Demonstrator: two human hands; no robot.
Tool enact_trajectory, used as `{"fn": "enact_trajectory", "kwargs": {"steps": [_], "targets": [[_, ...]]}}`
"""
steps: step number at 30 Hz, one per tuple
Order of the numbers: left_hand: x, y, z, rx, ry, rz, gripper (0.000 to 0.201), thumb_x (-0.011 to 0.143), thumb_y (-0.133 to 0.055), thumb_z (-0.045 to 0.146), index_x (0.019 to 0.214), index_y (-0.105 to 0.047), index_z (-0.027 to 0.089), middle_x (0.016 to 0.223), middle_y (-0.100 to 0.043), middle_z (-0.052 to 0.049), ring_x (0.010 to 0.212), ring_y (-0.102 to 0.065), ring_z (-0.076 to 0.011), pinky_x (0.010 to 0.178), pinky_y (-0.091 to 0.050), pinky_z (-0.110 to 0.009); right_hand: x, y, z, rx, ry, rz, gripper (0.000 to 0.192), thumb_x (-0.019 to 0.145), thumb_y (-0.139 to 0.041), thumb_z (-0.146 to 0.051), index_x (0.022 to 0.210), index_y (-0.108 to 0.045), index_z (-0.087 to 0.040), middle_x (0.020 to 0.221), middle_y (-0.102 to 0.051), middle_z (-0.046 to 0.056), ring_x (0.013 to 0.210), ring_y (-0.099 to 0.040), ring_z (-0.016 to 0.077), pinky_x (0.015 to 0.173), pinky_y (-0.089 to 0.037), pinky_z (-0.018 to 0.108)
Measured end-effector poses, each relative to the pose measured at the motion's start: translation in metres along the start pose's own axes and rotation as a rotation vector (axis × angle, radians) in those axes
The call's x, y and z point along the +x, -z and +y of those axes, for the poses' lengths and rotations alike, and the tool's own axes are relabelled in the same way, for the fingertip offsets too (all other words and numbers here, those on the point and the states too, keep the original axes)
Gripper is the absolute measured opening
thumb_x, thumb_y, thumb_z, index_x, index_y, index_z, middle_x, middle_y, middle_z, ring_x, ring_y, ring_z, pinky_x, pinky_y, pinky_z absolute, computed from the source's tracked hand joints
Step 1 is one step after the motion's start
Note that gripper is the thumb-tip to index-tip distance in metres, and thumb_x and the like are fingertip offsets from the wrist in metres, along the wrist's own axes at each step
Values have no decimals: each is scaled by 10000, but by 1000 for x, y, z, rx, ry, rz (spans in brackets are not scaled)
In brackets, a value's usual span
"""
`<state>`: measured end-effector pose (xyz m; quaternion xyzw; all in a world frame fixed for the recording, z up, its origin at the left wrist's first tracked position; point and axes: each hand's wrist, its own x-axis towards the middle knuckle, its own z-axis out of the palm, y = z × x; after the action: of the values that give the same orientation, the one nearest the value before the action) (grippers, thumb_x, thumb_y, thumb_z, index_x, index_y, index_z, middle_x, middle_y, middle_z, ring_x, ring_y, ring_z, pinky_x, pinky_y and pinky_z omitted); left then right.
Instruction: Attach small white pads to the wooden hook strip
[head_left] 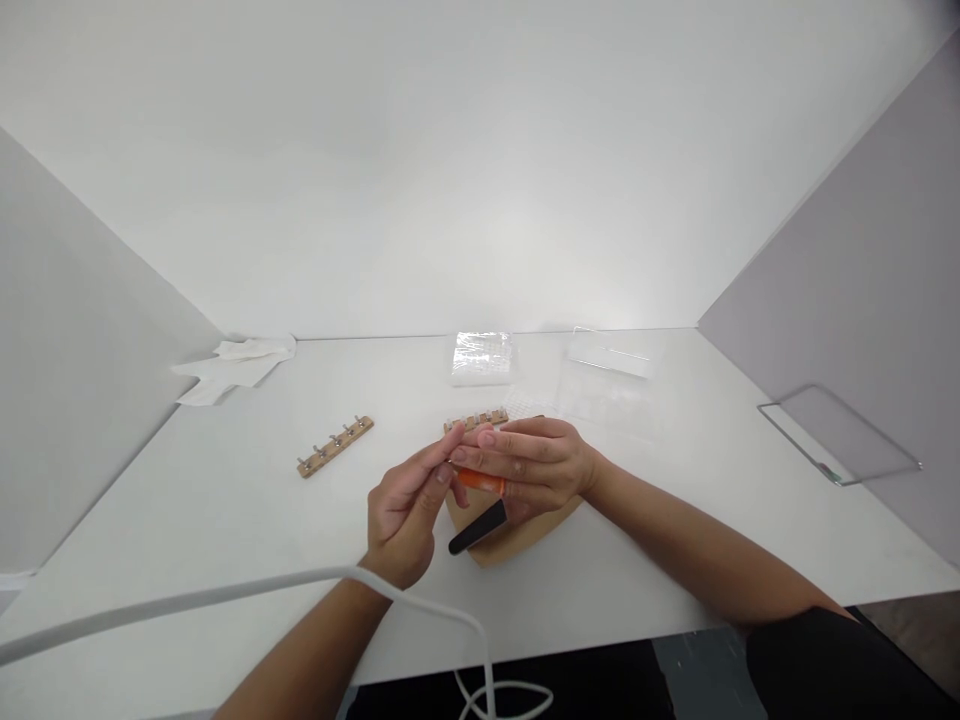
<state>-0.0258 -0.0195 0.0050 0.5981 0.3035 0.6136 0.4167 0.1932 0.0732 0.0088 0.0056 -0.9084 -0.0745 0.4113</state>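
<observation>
My left hand (pixel 405 510) is closed, its thumb and fingertips pinched together against the fingers of my right hand. What it pinches is too small and hidden to make out. My right hand (pixel 544 465) curls over an orange object (pixel 480 482), whose kind is mostly covered by the fingers. Beneath the hands lies a tan wooden board (pixel 517 545). A black rounded bar (pixel 478 527) sticks out below my right hand, over the board. Just beyond the fingertips is a wooden strip with metal hooks (pixel 476 420); a similar hook strip (pixel 335 447) lies to the left.
White crumpled paper (pixel 240 365) lies at the back left. A clear-wrapped packet (pixel 482 358) and transparent plastic sheets (pixel 611 385) are at the back. A metal wire frame (pixel 840 440) leans against the right wall. A white cable (pixel 285 578) crosses in front of my left forearm.
</observation>
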Motion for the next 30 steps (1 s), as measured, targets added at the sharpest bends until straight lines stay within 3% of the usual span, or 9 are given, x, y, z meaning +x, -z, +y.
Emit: {"fn": "enact_trajectory", "kwargs": {"steps": [3, 7, 14, 17, 20, 24, 27, 30], "targets": [[-1, 2, 0, 8, -8, -34, 435, 1059, -574, 233, 1491, -624, 249, 1295, -759, -150, 698, -626, -135, 686, -608, -334, -4, -2, 1, -38, 52, 50, 365, 941, -670, -296, 1302, -699, -340, 1371, -736, -39, 1265, -711, 177, 985, -665, 320], [-2, 2, 1, 14, -8, -66, 468, 1053, -585, 241, 1521, -591, 243, 1394, -710, -176, 682, -621, -133, 693, -606, -347, -9, -3, 2, 0, 34, 21, 325, 934, -663, -268, 1243, -720, -348, 1363, -740, -54, 1292, -695, 178, 892, -685, 312], [1, -2, 7, 29, -30, -81, 477, 1050, -585, 218, 1524, -589, 262, 1371, -725, -166, 669, -606, -122, 689, -607, -328, -5, -1, 1, -96, 52, 7, 411, 968, -595, -233, 1359, -672, -332, 1358, -742, -55, 1220, -734, 152, 814, -691, 292], [2, -4, 8, 18, -32, -81, 467, 1051, -581, 210, 1512, -602, 279, 1290, -762, -143, 696, -631, -128, 670, -608, -305, 0, 3, -1, -174, 95, 23, 322, 973, -587, -176, 1232, -726, -307, 1345, -749, -51, 1186, -749, 143, 764, -685, 272], [2, -4, 8, 13, -31, -82, 468, 1046, -590, 207, 1510, -606, 267, 1077, -798, -110, 702, -630, -135, 667, -612, -300, 5, 6, -2, -188, 94, -2, 206, 978, -622, -172, 1047, -753, -314, 1312, -764, -62, 1152, -763, 141, 695, -675, 263], [3, -4, 5, 74, -45, -44, 419, 1051, -583, 205, 1461, -657, 246, 913, -771, -66, 680, -633, -134, 670, -613, -292, 8, 6, 1, -130, 114, -3, 197, 935, -718, -165, 810, -693, -315, 1257, -784, -92, 1166, -756, 147, 626, -644, 248], [7, -6, 3, 228, -34, 32, 391, 1079, -527, 197, 1431, -676, 278, 1008, -785, -47, 635, -639, -92, 695, -612, -267, 8, 7, 2, -193, 110, 83, 214, 924, -713, -152, 766, -643, -279, 1310, -765, -52, 1277, -699, 180, 696, -640, 270], [11, -8, -2, 382, -41, 27, 454, 1104, -438, 187, 1529, -560, 287, 1251, -765, -85, 729, -691, -101, 683, -615, -258, 3, 11, 0, -229, 4, 71, 182, 937, -628, -101, 834, -648, -250, 1361, -739, 1, 1271, -690, 200, 672, -592, 271]]}}
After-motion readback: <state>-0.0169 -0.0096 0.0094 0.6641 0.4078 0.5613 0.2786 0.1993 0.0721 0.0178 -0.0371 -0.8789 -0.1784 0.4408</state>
